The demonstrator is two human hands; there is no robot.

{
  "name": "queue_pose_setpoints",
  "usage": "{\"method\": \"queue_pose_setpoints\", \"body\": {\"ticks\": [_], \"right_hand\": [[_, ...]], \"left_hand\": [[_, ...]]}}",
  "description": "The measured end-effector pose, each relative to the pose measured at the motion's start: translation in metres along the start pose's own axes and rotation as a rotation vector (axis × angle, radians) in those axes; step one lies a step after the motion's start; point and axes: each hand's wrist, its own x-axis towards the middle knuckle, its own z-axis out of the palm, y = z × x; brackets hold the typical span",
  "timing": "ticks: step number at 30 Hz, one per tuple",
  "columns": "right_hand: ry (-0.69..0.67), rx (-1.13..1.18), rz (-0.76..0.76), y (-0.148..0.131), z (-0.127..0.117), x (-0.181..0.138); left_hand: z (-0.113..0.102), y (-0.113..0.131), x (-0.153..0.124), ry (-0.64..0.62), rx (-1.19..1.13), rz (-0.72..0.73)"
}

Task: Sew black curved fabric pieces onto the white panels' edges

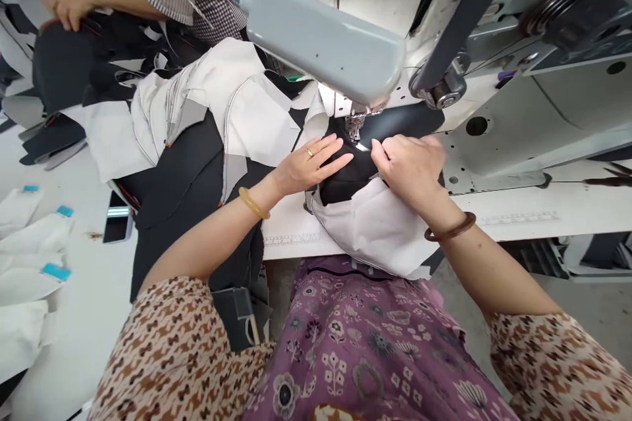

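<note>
black fabric (pixel 340 177) lies beneath and just in front of the presser foot (pixel 354 125) of a sewing machine (pixel 513 138), and dark cloth also shows to the right of the foot. the left hand (pixel 312 161) rests palm down to the left of the foot, its fingers stretched out and slightly spread, lying on the black fabric without gripping it. the right hand (pixel 412 161) is just to the right of the foot, its fingers curled in and the thumb and forefinger close together at the fabric; whether they pinch it cannot be told. white cloth (pixel 382 227) hangs over the table (pixel 291 227) edge on the wearer's side of the foot, below the right hand. a grey lamp housing (pixel 326 39) stands above and to the left of the foot. a heap of white pieces (pixel 261 118) lies left of the foot, over more black cloth (pixel 182 197); a phone (pixel 117 220) lies further left. a co-worker's hand (pixel 69 0) touches dark pieces (pixel 64 66) far off to the left of the foot. snips (pixel 612 177) lie well to the right of it.
</note>
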Motion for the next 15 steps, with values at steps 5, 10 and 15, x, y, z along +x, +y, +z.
{"method": "queue_pose_setpoints", "body": {"ticks": [5, 10, 15], "right_hand": [[-0.019, 0.028, 0.057, 0.002, -0.001, 0.019], [-0.019, 0.063, 0.056, 0.003, -0.001, 0.043], [-0.094, 0.051, 0.063, 0.006, 0.005, 0.066]], "left_hand": [[0.007, 0.031, 0.000, 0.165, 0.113, -0.173], [0.014, 0.057, 0.010, 0.180, 0.063, -0.454], [0.021, 0.066, 0.019, 0.229, 0.061, -0.589]]}}
